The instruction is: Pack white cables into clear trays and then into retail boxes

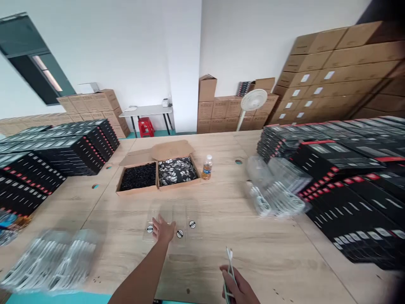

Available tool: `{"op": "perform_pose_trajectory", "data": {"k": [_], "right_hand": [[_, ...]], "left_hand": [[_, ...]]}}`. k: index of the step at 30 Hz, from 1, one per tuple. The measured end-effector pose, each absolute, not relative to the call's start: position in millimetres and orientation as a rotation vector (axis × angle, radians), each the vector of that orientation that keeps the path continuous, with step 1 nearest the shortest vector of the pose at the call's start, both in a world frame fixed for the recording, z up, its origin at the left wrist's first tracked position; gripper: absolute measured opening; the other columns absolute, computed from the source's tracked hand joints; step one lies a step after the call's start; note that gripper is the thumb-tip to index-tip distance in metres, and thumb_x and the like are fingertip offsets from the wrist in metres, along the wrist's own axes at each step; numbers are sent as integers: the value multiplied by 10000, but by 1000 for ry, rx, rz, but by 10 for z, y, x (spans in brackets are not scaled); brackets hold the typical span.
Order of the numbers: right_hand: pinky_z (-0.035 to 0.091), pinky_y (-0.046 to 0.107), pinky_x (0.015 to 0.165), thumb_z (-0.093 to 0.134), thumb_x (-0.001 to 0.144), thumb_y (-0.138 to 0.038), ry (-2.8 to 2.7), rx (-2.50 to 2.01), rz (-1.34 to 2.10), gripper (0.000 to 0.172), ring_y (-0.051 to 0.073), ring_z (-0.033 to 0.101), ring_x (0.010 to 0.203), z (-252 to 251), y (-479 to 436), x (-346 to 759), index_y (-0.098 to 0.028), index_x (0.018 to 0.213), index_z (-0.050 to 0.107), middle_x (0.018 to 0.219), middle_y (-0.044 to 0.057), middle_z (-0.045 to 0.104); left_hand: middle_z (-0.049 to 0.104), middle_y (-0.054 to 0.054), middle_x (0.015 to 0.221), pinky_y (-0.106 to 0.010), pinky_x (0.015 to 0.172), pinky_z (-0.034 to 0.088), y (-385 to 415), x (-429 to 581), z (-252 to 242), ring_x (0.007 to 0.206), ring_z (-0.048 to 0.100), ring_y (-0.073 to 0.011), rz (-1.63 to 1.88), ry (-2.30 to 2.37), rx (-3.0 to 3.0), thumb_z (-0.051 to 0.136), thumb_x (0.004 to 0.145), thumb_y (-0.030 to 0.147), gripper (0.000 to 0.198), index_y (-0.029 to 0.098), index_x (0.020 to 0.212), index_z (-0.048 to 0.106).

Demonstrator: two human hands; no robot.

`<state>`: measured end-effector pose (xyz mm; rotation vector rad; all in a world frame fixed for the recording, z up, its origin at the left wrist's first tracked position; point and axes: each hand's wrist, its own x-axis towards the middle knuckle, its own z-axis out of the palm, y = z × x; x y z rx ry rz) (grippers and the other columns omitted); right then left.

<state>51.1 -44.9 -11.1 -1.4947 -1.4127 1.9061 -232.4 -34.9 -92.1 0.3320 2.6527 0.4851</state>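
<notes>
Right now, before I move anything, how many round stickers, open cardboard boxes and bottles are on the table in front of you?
Round black-and-white stickers: 3
Open cardboard boxes: 2
Plastic bottle: 1
Total: 6

White USB cable [229,264]: thin, doubled up, connector end pointing up and away, slightly blurred. Right hand [237,285] grips it low down, fingers curled around the strands. Clear plastic bags [164,211]: flat, near-invisible, edges hard to tell, count unclear. Three round black-and-white stickers [179,233] show on them, spaced apart. Left hand [163,230] is open, palm down, fingers spread on the bags, just beside the stickers.
</notes>
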Motion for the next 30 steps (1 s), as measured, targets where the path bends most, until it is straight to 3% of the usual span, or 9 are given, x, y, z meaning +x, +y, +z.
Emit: {"op": "perform_pose_trajectory", "data": {"k": [3,6,10,13,16,19,22,26,30], "right_hand": [[393,308,537,497,743,-744,-1396,-1400,1905,581,179,511,537,61,-73,781,-213,946,619,576,3,555],[445,330,648,480,787,-722,-1413,-1280,1843,566,195,556,663,345,276,968,-205,959,636,697,31,607],[438,367,863,463,848,-660,-1493,-1161,1680,496,238,560,933,747,533,1004,-221,939,677,946,59,659],[459,304,658,434,854,-677,-1469,-1107,1771,538,202,566,777,957,565,931,-225,1038,662,852,39,645],[315,212,439,429,856,-681,-1354,-1041,1891,560,120,493,565,1108,540,860,-238,1147,608,873,33,642],[281,196,394,468,850,-661,-1255,-914,1913,548,91,504,539,1241,497,810,-248,1193,580,1154,81,618],[319,210,391,467,852,-653,-1201,-807,1947,552,91,521,511,1347,429,747,-244,1204,584,1195,98,601],[464,284,628,567,835,-578,-1165,-760,1869,460,167,575,734,1416,300,634,-219,1104,669,1056,85,628],[426,341,822,632,820,-510,-1148,-853,1630,309,201,515,861,1417,145,540,-222,891,721,928,58,609]], "left_hand": [[84,-234,1580,-573,1085,227,-194,-1806,-737,1432,174,-393,508,2626,384,538,781,472,861,134,1480,166],[125,-190,1581,-498,1127,200,-160,-1360,-416,1450,147,-331,633,2559,581,534,818,425,761,165,1459,218],[605,-145,1204,-392,964,439,-202,-792,209,1144,569,-270,1108,1595,877,537,843,506,406,192,1100,554],[662,-77,943,-346,713,539,-178,-453,662,814,677,-211,1138,1017,665,594,811,553,384,185,915,569],[663,-52,838,-274,551,531,-126,-310,945,636,673,-164,1115,836,461,688,764,508,386,171,931,599],[670,-61,798,-228,489,507,-106,-342,1037,579,656,-139,1114,720,398,713,751,490,357,154,827,617],[663,-71,748,-190,434,454,-142,-463,1029,526,613,-111,1125,611,453,703,731,553,431,138,685,595],[638,-72,709,-200,433,414,-252,-698,1022,501,565,-99,1130,614,652,668,756,566,467,132,608,576],[614,-70,725,-236,507,449,-394,-943,1047,581,589,-133,1001,785,963,613,806,549,447,129,654,608]]}}
